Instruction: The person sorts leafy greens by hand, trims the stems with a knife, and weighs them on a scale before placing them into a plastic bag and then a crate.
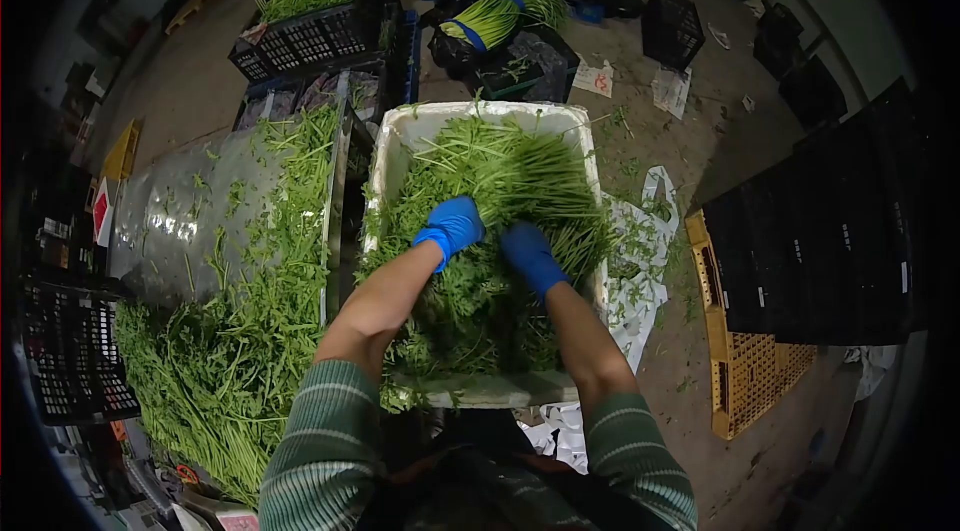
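Observation:
A white foam box (594, 166) in front of me is heaped with leafy greens (445, 156) on long thin stems. My left hand (452, 229), in a blue glove, is closed over the greens near the middle of the box. Beside it, my right hand (530, 256), also blue-gloved and slightly blurred, grips a bunch of greens (550, 181) whose stems fan out toward the far right of the box. The fingertips of both hands are hidden among the leaves.
On the left, a metal table (170, 216) bears a large pile of greens (230, 371). Black crates (320, 36) stand behind it. Bundled greens (485, 21) lie on black plastic at the back. At right are a yellow pallet (755, 371) and tall black crates (810, 241).

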{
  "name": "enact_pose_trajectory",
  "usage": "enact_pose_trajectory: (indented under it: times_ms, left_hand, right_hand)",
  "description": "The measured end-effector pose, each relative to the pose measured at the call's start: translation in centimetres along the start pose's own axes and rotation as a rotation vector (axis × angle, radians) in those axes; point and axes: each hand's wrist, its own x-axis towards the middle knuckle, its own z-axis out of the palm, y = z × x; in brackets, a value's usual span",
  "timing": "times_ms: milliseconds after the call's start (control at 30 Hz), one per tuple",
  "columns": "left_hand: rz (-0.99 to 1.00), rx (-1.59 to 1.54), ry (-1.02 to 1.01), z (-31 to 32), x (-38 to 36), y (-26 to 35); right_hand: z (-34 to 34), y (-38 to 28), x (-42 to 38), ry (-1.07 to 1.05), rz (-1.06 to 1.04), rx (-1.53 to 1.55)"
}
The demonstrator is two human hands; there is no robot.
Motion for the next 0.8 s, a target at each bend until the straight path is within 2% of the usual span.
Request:
enact_pose_trajectory:
  times_ms: [33,67,167,233,267,333,400,433,500,533,567,600,633,667,700,767,800]
  left_hand:
    - [0.002,0.020,-0.007,-0.3,0.4,-0.7]
    - [0.003,0.043,-0.011,-0.8,0.7,-1.3]
    - [-0.105,0.020,0.239,-2.9,1.5,-5.5]
    - [0.125,-0.985,0.106,-5.8,0.9,-11.2]
    - [0.154,-1.079,0.121,-8.1,-1.9,-11.1]
    - [0.150,-1.203,0.221,-12.5,-9.0,-10.7]
    - [0.031,-0.732,0.294,-12.3,-9.7,-14.1]
    - [-0.126,-0.169,0.486,-13.3,-12.6,-12.0]
    - [-0.089,-0.177,0.547,-13.8,-16.1,-11.6]
    - [-0.043,-0.385,0.539,-14.0,-17.4,-11.7]
    - [-0.059,-0.390,0.558,-13.7,-18.4,-11.8]
    - [0.103,-0.770,0.550,-13.4,-19.2,-11.8]
    - [0.283,-1.140,0.534,-13.4,-20.3,-11.4]
    - [0.331,-1.354,0.555,-13.4,-21.4,-10.7]
    - [0.380,-1.561,0.599,-13.5,-23.0,-9.8]
    - [0.358,-1.710,0.623,-12.7,-25.0,-10.1]
    - [0.384,-1.825,0.656,-12.4,-26.3,-10.0]
  right_hand:
    - [0.1,-0.3,0.3,-0.125,0.029,-0.049]
    - [0.6,0.0,-0.9,-0.129,0.028,-0.043]
    - [2.7,2.6,-5.7,-0.061,0.073,0.101]
    - [3.4,4.1,-6.5,-0.048,0.119,0.003]
    - [2.8,4.3,-6.4,-0.057,0.098,0.004]
    - [1.1,2.6,-5.9,-0.225,0.004,-0.235]
    - [-0.6,-0.9,-6.2,-0.234,-0.132,-0.328]
    - [-2.2,-3.1,-6.7,-0.231,-0.232,-0.437]
    - [-7.2,-10.4,-8.7,-0.051,-0.384,0.041]
    - [-8.0,-13.2,-8.8,-0.087,-0.472,0.438]
    - [-8.1,-15.4,-9.0,-0.132,-0.544,0.835]
    - [-7.4,-17.2,-9.4,-0.145,-0.566,0.828]
    - [-6.2,-19.0,-9.5,-0.104,-0.719,0.686]
    - [-4.6,-21.0,-9.5,-0.063,-0.880,0.547]
    - [-1.4,-21.9,-10.4,-0.088,-0.861,0.509]
    - [-1.9,-25.2,-13.7,-0.511,-0.714,1.026]
    - [-1.1,-25.4,-13.8,-0.548,-0.725,1.167]
